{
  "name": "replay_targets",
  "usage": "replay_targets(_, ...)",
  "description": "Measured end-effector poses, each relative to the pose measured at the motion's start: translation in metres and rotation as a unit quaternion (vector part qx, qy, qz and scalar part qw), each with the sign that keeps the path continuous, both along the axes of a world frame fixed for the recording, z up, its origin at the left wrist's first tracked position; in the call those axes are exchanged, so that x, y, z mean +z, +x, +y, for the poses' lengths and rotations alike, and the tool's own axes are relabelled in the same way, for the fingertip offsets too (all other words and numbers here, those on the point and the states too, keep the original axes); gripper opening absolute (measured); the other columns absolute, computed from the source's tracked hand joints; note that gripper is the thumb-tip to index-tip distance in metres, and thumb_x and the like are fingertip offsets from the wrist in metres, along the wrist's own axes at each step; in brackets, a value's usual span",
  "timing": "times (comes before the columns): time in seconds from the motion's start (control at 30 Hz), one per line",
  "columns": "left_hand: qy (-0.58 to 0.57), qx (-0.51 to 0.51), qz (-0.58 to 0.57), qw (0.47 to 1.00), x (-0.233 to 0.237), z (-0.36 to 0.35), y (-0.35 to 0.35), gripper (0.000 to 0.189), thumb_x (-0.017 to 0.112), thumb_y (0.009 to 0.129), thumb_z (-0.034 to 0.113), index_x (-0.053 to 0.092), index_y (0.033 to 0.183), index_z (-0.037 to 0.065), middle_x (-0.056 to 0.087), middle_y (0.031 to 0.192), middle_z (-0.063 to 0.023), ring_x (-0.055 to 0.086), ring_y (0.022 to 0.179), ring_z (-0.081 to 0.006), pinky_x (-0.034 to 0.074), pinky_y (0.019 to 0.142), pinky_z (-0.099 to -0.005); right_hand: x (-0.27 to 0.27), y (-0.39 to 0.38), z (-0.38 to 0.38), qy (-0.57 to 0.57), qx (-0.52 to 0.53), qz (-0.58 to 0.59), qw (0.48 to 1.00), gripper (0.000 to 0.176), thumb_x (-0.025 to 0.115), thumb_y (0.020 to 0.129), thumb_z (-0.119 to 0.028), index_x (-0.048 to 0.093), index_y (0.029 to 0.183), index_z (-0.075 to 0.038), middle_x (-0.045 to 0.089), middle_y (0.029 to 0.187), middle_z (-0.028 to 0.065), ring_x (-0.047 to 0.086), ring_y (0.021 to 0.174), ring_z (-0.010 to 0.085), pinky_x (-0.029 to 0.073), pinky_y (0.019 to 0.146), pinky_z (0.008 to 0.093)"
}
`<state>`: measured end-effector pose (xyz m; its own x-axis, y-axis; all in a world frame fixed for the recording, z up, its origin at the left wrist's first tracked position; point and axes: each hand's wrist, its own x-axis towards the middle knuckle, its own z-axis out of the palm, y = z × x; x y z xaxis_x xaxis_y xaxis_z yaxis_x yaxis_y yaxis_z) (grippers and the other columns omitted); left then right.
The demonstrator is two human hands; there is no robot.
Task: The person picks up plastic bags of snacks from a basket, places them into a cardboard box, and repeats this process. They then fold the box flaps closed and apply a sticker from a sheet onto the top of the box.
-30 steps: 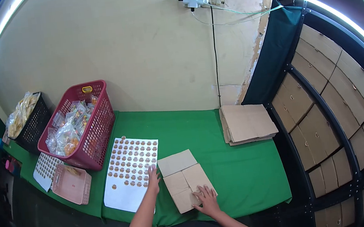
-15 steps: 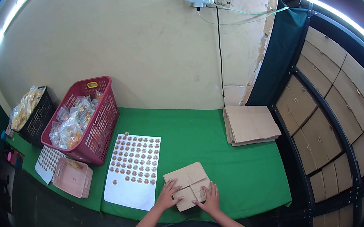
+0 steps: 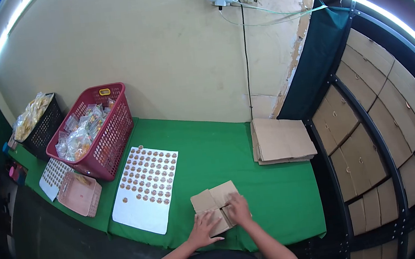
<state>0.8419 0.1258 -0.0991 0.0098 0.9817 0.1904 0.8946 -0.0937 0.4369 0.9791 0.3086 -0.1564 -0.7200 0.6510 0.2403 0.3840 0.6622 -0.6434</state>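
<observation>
A small brown cardboard box point(image 3: 204, 200) with four flaps folded inward lies near the front edge of the green-covered table point(image 3: 210, 154). On its lower left part my left hand point(image 3: 204, 229) rests with fingers spread and the thumb pointing right. My right hand point(image 3: 238, 210) is over the box's right side, its fingers blurred by motion at the flaps. To the left lies a white sheet point(image 3: 140, 216) with rows of round stickers.
Flattened cardboard point(image 3: 283, 139) is stacked at the back right. A red basket point(image 3: 112, 145) of filled plastic bags, a black basket point(image 3: 46, 130) and a pink tray point(image 3: 79, 195) stand at the left. Shelves of boxes point(image 3: 365, 162) line the right.
My right hand has moved up along the box's right side. My left hand has shifted slightly down, and the box's flaps sit more apart. The view has shifted slightly.
</observation>
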Motion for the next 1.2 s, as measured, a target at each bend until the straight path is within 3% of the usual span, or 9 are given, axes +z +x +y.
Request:
replay_targets(0.17, -0.022, 0.133, -0.031, 0.990, -0.003, -0.006, 0.009, 0.082, 0.064, 0.075, 0.037, 0.024, 0.143, 0.016, 0.015, 0.148, -0.0183, 0.028, 0.131, -0.0365, 0.024, 0.106, -0.0536, 0.025, 0.001, -0.026, 0.096, 0.101, -0.076, 0.987, 0.025, 0.061, 0.077, -0.018, 0.065, 0.102, -0.015, 0.042, 0.136, 0.0092, 0.027, 0.133, 0.0336, 0.014, 0.107, 0.0592)
replay_targets(0.23, 0.100, 0.165, -0.231, 0.954, -0.020, -0.024, 0.014, 0.080, 0.059, 0.078, 0.026, 0.019, 0.142, 0.004, 0.022, 0.144, -0.0221, 0.033, 0.129, -0.0377, 0.028, 0.106, -0.0425, 0.029, -0.005, -0.027, 0.113, 0.160, -0.074, 0.978, 0.030, 0.062, 0.079, -0.030, 0.064, 0.105, -0.015, 0.039, 0.138, 0.0081, 0.024, 0.135, 0.0335, 0.010, 0.107, 0.0595)
replay_targets(0.4, 0.135, 0.438, -0.429, 0.778, -0.082, -0.052, 0.032, 0.029, 0.050, 0.086, 0.018, 0.056, 0.099, -0.008, 0.062, 0.088, -0.0182, 0.060, 0.085, -0.0271, 0.044, 0.078, -0.0371, 0.044, -0.031, -0.029, 0.167, 0.204, -0.114, 0.958, 0.039, 0.062, 0.078, -0.038, 0.063, 0.107, -0.012, 0.037, 0.140, 0.0083, 0.021, 0.136, 0.0322, 0.010, 0.108, 0.0572)
replay_targets(0.53, 0.170, 0.506, -0.476, 0.699, -0.087, -0.051, 0.033, 0.029, 0.048, 0.090, 0.018, 0.056, 0.077, -0.007, 0.058, 0.070, -0.0108, 0.055, 0.068, -0.0209, 0.042, 0.067, -0.0363, 0.030, -0.038, -0.017, 0.058, 0.254, -0.058, 0.964, 0.050, 0.066, 0.073, -0.047, 0.062, 0.110, -0.013, 0.037, 0.140, 0.0090, 0.023, 0.135, 0.0309, 0.013, 0.108, 0.0538)
replay_targets(0.63, 0.021, 0.518, -0.446, 0.730, -0.086, -0.057, 0.025, 0.028, 0.048, 0.091, 0.019, 0.057, 0.096, -0.007, 0.061, 0.086, -0.0114, 0.057, 0.081, -0.0204, 0.044, 0.076, -0.0334, 0.023, -0.038, -0.011, -0.023, 0.261, 0.020, 0.965, 0.046, 0.071, 0.068, -0.046, 0.062, 0.099, -0.012, 0.051, 0.126, 0.0073, 0.032, 0.131, 0.0297, 0.014, 0.108, 0.0519)
replay_targets(0.77, 0.103, 0.466, -0.446, 0.757, -0.111, -0.060, 0.020, 0.038, 0.050, 0.091, 0.022, 0.049, 0.117, -0.006, 0.056, 0.108, -0.0180, 0.054, 0.098, -0.0233, 0.043, 0.084, -0.0328, 0.022, -0.037, -0.011, -0.053, 0.247, 0.059, 0.966, 0.041, 0.074, 0.068, -0.043, 0.060, 0.089, -0.011, 0.061, 0.095, 0.0043, 0.052, 0.109, 0.0244, 0.016, 0.108, 0.0508)
replay_targets(0.93, 0.114, 0.348, -0.292, 0.884, -0.039, -0.041, 0.028, 0.077, 0.058, 0.086, 0.037, 0.017, 0.144, 0.005, 0.025, 0.143, -0.0244, 0.028, 0.132, -0.0364, 0.024, 0.108, -0.0390, 0.027, -0.037, -0.014, 0.035, 0.294, 0.057, 0.953, 0.042, 0.072, 0.069, -0.044, 0.060, 0.087, -0.008, 0.057, 0.083, 0.0060, 0.055, 0.091, 0.0229, 0.024, 0.104, 0.0473)
replay_targets(1.03, 0.235, 0.144, -0.092, 0.957, -0.012, -0.029, 0.012, 0.086, 0.064, 0.075, 0.055, 0.027, 0.141, 0.015, 0.022, 0.144, -0.0241, 0.024, 0.133, -0.0404, 0.019, 0.109, -0.0477, 0.033, -0.035, -0.018, 0.029, 0.359, 0.091, 0.928, 0.038, 0.070, 0.072, -0.039, 0.060, 0.086, -0.006, 0.056, 0.084, 0.0071, 0.055, 0.092, 0.0238, 0.026, 0.102, 0.0471)
replay_targets(1.2, 0.116, 0.083, -0.019, 0.990, -0.009, -0.030, -0.027, 0.074, 0.066, 0.066, 0.062, 0.045, 0.125, 0.023, 0.025, 0.144, -0.0198, 0.024, 0.133, -0.0403, 0.017, 0.108, -0.0548, 0.036, -0.035, -0.011, -0.008, 0.393, 0.114, 0.912, 0.033, 0.071, 0.072, -0.031, 0.058, 0.084, -0.003, 0.057, 0.088, 0.0089, 0.055, 0.094, 0.0264, 0.035, 0.095, 0.0440)
